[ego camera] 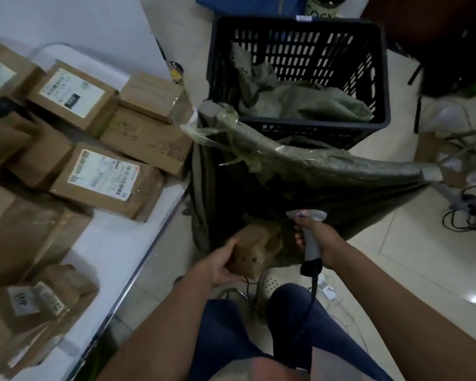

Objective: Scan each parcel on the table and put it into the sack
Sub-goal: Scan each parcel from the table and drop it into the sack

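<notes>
Left hand grips parcel.

My left hand reaches forward, fingers curled round a box. My right hand grips the scanner handle, arm stretched forward. Both forearms bare.

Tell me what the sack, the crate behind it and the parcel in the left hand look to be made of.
Sack: thin dark olive plastic film, it seems; it crinkles and shines along the rim.
Crate: rigid black moulded plastic, matte, with slotted walls.
Parcel held by the left hand: brown corrugated cardboard, dull; glossy streaks suggest clear tape, though it is partly shadowed.
</notes>
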A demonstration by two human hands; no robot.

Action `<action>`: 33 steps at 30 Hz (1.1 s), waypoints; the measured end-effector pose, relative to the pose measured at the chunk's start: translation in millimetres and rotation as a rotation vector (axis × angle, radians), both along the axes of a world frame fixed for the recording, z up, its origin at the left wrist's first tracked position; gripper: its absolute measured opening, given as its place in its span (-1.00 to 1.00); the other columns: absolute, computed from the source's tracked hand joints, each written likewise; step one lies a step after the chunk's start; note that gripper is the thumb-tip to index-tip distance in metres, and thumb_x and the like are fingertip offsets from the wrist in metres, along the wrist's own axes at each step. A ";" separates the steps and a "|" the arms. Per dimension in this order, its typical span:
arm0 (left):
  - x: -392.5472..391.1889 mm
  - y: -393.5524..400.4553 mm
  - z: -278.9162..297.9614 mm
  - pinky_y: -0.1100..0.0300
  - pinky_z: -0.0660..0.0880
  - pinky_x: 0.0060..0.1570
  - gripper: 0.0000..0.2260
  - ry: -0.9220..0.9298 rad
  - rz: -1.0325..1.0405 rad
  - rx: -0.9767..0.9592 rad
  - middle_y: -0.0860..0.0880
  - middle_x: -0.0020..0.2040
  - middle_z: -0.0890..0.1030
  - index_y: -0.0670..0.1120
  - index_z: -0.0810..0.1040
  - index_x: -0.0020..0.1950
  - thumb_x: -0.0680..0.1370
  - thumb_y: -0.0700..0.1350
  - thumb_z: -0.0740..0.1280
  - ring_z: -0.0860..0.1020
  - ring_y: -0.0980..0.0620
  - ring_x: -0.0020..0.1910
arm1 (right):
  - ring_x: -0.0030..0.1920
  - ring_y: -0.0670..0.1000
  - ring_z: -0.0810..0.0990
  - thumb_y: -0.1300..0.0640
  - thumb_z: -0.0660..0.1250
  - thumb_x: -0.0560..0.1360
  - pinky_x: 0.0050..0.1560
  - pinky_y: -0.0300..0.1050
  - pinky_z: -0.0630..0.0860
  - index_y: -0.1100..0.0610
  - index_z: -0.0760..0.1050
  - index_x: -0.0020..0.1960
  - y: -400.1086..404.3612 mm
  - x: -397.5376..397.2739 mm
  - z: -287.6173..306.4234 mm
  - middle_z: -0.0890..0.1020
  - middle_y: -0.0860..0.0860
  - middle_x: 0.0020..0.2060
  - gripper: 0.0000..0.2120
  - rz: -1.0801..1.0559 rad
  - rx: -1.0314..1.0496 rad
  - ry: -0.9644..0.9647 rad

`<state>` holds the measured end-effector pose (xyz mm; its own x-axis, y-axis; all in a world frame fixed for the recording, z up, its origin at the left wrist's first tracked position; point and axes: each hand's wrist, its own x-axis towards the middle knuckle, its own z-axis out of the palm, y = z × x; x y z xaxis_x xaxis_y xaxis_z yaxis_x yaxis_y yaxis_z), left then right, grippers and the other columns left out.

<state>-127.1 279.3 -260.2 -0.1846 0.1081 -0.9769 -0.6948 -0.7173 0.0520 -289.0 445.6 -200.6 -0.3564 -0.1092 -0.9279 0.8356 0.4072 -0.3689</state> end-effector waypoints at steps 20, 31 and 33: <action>-16.0 -24.7 -92.2 -0.14 0.42 0.35 -0.60 -0.125 0.830 -0.234 -0.13 0.46 0.33 -0.01 0.32 0.52 0.69 0.03 0.15 0.31 -0.23 0.43 | -0.43 -0.03 0.53 0.07 0.33 0.58 -0.44 -0.22 0.49 0.24 0.49 0.02 0.3 -4.8 -42.7 0.55 0.09 -0.35 -0.79 0.189 -0.017 0.063; -34.2 -16.3 -57.4 -0.01 0.45 0.34 -0.62 0.017 0.705 -0.123 -0.29 0.39 0.41 -0.20 0.34 0.48 0.67 -0.18 0.22 0.40 -0.21 0.40 | -0.41 -0.01 0.53 0.10 0.33 0.58 -0.39 -0.19 0.48 0.24 0.50 -0.01 -4.1 16.1 -32.3 0.56 0.10 -0.34 -0.82 0.221 -0.027 0.108; -23.3 -19.5 -46.3 0.01 0.43 0.36 -0.62 0.040 0.681 -0.106 -0.28 0.41 0.40 -0.25 0.33 0.48 0.67 -0.19 0.22 0.40 -0.20 0.41 | -0.40 0.01 0.53 0.11 0.33 0.58 -0.36 -0.17 0.48 0.24 0.50 -0.04 -6.3 22.4 -26.3 0.56 0.11 -0.34 -0.82 0.219 -0.026 0.109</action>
<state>-150.4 259.8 -306.5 -0.2139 -0.1404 -0.9667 -0.0872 -0.9829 0.1620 -266.6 439.3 -226.9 -0.4195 -0.2189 -0.8810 0.6827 0.5635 -0.4651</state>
